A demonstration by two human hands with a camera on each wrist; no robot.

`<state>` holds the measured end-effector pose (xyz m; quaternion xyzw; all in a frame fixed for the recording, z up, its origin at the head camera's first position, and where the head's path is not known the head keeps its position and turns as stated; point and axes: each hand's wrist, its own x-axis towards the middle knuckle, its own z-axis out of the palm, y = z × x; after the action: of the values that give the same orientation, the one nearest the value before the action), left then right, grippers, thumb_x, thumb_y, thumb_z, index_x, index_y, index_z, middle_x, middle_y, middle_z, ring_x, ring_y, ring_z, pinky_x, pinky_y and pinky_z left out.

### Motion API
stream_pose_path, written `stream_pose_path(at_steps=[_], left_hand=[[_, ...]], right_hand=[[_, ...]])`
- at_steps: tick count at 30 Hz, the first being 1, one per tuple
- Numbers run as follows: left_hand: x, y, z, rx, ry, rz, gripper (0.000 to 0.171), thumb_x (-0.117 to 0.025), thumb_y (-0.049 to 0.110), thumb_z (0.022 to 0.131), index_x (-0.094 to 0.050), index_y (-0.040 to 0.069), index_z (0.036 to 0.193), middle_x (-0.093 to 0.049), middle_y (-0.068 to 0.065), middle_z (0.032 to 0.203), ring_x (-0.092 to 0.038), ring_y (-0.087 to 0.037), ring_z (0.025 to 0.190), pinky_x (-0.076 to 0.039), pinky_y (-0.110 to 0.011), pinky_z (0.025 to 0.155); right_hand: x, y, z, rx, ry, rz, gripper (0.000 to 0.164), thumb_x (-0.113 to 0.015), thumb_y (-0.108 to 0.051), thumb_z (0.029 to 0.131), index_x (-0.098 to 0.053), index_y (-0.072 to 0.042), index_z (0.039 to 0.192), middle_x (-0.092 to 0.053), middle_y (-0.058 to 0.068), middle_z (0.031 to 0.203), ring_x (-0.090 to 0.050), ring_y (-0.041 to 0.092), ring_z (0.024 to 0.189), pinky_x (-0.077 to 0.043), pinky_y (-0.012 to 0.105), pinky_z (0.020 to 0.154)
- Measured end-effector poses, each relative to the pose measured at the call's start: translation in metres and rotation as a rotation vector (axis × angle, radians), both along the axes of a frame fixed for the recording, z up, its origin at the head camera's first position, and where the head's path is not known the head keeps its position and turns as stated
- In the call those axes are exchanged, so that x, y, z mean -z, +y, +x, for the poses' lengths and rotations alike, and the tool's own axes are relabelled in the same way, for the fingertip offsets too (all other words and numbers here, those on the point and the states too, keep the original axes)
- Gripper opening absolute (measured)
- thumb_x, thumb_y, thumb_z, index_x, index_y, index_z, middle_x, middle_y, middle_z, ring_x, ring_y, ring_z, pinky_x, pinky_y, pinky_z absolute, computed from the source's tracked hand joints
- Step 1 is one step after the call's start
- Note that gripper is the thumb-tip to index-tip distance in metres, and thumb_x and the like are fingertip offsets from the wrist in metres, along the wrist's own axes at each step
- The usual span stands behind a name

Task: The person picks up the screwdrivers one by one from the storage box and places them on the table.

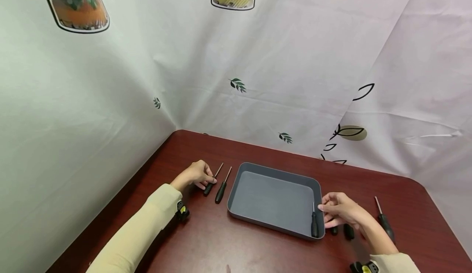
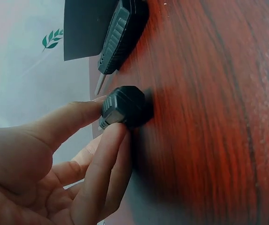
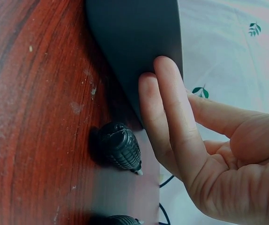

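My left hand point(image 1: 199, 174) pinches the black handle of a screwdriver point(image 1: 208, 189) between thumb and fingers, left of the tray. In the left wrist view that screwdriver handle point(image 2: 127, 105) is seen end-on, close to the tabletop. A second screwdriver point(image 1: 221, 192) lies just right of it. On the right, my right hand point(image 1: 341, 211) grips the side of the grey rectangular tray point(image 1: 273, 195), thumb at the rim and fingers against the outer wall. Inside the tray, along its right side, lies another black-handled screwdriver point(image 1: 314, 226).
Beside and partly under my right hand lie a black handle point(image 1: 348, 232) and another handle point(image 1: 334, 230), partly hidden. Farther right is a screwdriver point(image 1: 385, 225), its shaft pointing away. A patterned white cloth point(image 1: 280, 80) hangs behind the reddish-brown table point(image 1: 206, 240).
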<state>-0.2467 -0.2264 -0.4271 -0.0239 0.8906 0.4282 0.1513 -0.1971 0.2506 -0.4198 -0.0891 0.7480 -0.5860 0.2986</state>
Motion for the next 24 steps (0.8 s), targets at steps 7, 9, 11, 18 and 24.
stream_pose_path(at_steps=[7, 9, 11, 18, 24], left_hand=[[0.0007, 0.0008, 0.0003, -0.003, -0.001, -0.005, 0.016, -0.081, 0.005, 0.084, -0.066, 0.000, 0.083, -0.063, -0.013, 0.083, -0.066, -0.022, 0.067, -0.062, -0.033, 0.055], [0.0001, 0.0010, 0.0008, -0.001, 0.002, -0.006, 0.016, -0.081, 0.005, 0.084, -0.066, -0.001, 0.083, -0.063, -0.013, 0.083, -0.066, -0.022, 0.066, -0.062, -0.033, 0.055], [-0.0001, 0.0008, 0.0014, -0.002, 0.000, -0.007, 0.015, -0.081, 0.005, 0.084, -0.066, 0.000, 0.083, -0.064, -0.013, 0.082, -0.066, -0.022, 0.066, -0.062, -0.033, 0.055], [-0.0023, 0.0003, 0.0012, 0.009, -0.011, 0.006, 0.016, -0.079, 0.006, 0.086, -0.065, -0.001, 0.085, -0.063, -0.013, 0.083, -0.066, -0.023, 0.068, -0.063, -0.034, 0.056], [-0.0029, -0.0002, 0.0012, 0.032, -0.011, 0.010, 0.016, -0.078, 0.008, 0.087, -0.065, -0.001, 0.085, -0.063, -0.013, 0.081, -0.067, -0.023, 0.068, -0.063, -0.034, 0.057]], right_hand=[[-0.0007, -0.0009, 0.0001, 0.012, -0.011, 0.004, 0.030, -0.062, -0.006, 0.099, -0.045, 0.015, 0.113, -0.060, 0.011, 0.087, -0.068, 0.020, 0.069, -0.064, 0.043, 0.068], [-0.0011, -0.0011, -0.0001, 0.017, -0.014, 0.007, 0.031, -0.062, -0.006, 0.098, -0.045, 0.014, 0.113, -0.059, 0.011, 0.088, -0.068, 0.019, 0.069, -0.064, 0.043, 0.068], [-0.0011, -0.0012, -0.0004, 0.014, -0.010, 0.010, 0.032, -0.063, -0.007, 0.098, -0.044, 0.015, 0.113, -0.059, 0.011, 0.087, -0.068, 0.019, 0.069, -0.064, 0.043, 0.068], [-0.0011, -0.0007, -0.0001, 0.007, -0.001, 0.013, 0.031, -0.062, -0.006, 0.099, -0.044, 0.015, 0.113, -0.059, 0.011, 0.087, -0.068, 0.020, 0.069, -0.064, 0.042, 0.067], [-0.0022, -0.0002, 0.0005, 0.003, 0.004, 0.024, 0.030, -0.062, -0.006, 0.099, -0.044, 0.014, 0.112, -0.059, 0.011, 0.087, -0.067, 0.019, 0.068, -0.064, 0.042, 0.067]])
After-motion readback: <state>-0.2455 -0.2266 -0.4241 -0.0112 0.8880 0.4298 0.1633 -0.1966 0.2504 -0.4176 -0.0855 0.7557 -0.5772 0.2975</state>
